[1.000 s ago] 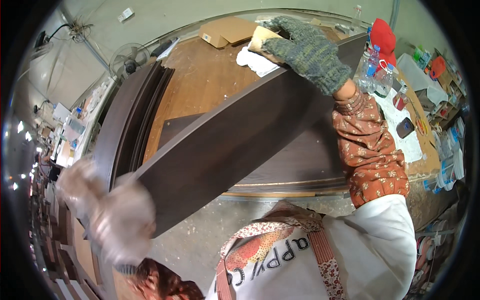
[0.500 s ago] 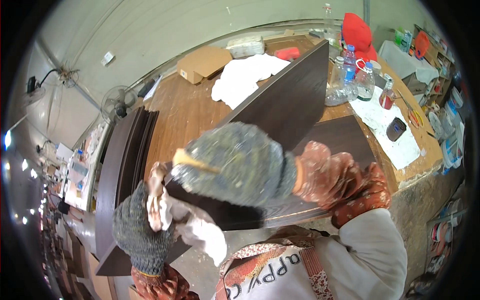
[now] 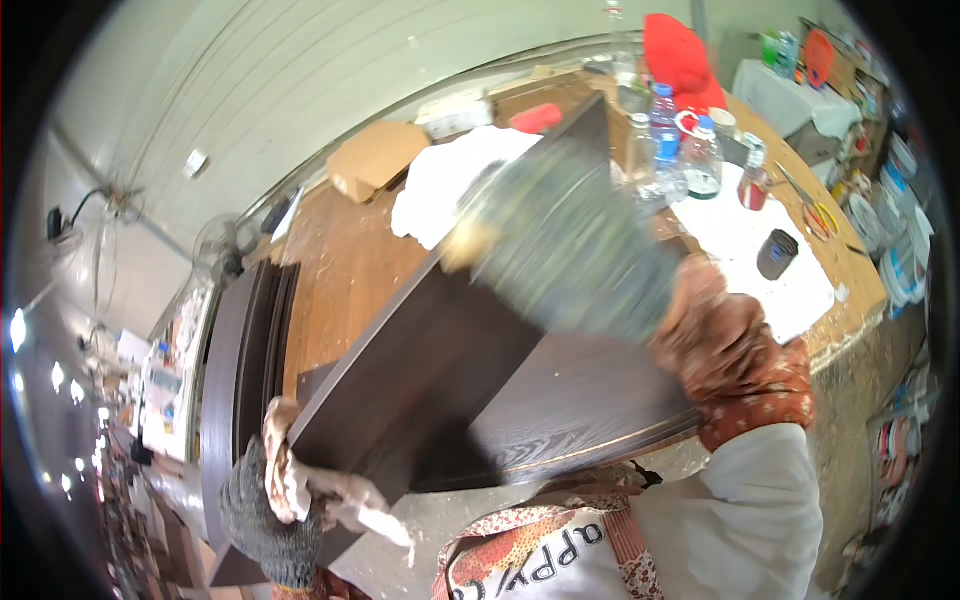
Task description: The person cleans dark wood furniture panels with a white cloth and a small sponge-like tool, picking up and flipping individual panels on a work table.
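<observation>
My left hand, in a dark grey knit glove, is closed on a pale crumpled cloth at the near-left end of a dark brown wooden panel. That panel stands tilted on its edge, running from near left to far right. Under and beside it another dark panel lies flat on the table. My right hand, in a speckled grey-green glove, is over the upper edge of the tilted panel, smeared by motion. A yellowish patch shows at its left end; I cannot make out what it is. Its fingers are not distinguishable.
Several dark panels lean at the left of the wooden table. At the back are a cardboard piece and a white cloth. Bottles, a dark cup and scissors stand or lie at the right.
My right hand has moved right and away from me along the tilted panel, uncovering its near part. My left hand with the cloth sits slightly lower and further left in view; the view has shifted.
</observation>
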Demonstrator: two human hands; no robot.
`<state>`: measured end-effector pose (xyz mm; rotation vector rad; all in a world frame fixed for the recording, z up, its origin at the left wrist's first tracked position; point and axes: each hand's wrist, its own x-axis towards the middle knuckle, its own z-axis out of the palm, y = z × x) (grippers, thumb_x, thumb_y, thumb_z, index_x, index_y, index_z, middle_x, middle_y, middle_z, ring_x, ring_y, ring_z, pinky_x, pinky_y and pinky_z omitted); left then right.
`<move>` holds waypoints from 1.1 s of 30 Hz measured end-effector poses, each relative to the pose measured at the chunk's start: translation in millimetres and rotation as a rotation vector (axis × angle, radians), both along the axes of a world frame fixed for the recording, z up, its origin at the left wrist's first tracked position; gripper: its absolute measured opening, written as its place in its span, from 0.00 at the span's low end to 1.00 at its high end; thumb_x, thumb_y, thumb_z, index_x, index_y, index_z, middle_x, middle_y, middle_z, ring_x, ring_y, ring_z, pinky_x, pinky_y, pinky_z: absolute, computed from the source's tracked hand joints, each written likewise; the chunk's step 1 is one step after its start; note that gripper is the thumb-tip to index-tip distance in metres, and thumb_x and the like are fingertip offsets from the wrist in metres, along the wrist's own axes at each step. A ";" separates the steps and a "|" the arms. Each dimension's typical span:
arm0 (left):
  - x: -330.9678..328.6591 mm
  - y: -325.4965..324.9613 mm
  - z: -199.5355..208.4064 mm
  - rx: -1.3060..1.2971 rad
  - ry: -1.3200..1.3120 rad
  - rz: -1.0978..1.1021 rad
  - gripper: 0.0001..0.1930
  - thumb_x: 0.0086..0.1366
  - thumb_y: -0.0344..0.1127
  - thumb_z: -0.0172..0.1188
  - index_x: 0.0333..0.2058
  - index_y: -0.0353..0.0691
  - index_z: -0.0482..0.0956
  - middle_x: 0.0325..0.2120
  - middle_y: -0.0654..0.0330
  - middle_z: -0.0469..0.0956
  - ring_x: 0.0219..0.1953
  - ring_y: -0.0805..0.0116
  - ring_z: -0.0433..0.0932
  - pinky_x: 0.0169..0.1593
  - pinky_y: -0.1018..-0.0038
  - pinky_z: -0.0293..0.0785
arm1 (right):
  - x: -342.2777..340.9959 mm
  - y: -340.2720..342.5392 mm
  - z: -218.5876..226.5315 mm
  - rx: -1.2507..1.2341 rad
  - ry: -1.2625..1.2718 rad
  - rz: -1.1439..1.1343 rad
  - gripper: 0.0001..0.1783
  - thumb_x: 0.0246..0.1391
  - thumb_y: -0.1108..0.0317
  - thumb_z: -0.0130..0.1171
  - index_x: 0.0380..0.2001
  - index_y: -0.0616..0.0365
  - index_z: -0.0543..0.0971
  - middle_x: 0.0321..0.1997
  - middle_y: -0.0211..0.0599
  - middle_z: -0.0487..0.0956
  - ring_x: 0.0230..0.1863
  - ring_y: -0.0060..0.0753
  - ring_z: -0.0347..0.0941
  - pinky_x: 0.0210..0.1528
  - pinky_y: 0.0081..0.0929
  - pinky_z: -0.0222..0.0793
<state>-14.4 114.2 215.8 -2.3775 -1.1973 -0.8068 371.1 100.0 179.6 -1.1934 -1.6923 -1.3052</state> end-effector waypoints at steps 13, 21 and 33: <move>17.1 -15.7 6.6 0.180 0.090 -0.090 0.27 0.47 0.45 0.64 0.44 0.37 0.76 0.33 0.50 0.77 0.35 0.52 0.77 0.40 0.65 0.72 | 188.0 7.9 -13.2 0.056 0.701 -0.096 0.21 0.49 0.63 0.60 0.46 0.58 0.74 0.44 0.41 0.75 0.47 0.38 0.70 0.49 0.30 0.66; 16.4 -15.5 7.5 0.136 0.110 -0.024 0.25 0.51 0.43 0.58 0.47 0.36 0.73 0.37 0.51 0.76 0.39 0.54 0.76 0.44 0.66 0.71 | 187.0 28.2 -39.3 0.045 0.635 -0.098 0.25 0.48 0.62 0.62 0.49 0.61 0.71 0.48 0.39 0.74 0.51 0.32 0.69 0.53 0.26 0.64; -10.0 -0.1 4.2 -0.099 0.266 0.275 0.22 0.58 0.40 0.51 0.50 0.36 0.70 0.42 0.51 0.75 0.45 0.56 0.74 0.49 0.68 0.68 | 189.8 -13.7 -151.3 -0.119 0.885 -0.303 0.20 0.50 0.59 0.55 0.44 0.59 0.74 0.43 0.45 0.76 0.47 0.46 0.70 0.51 0.38 0.63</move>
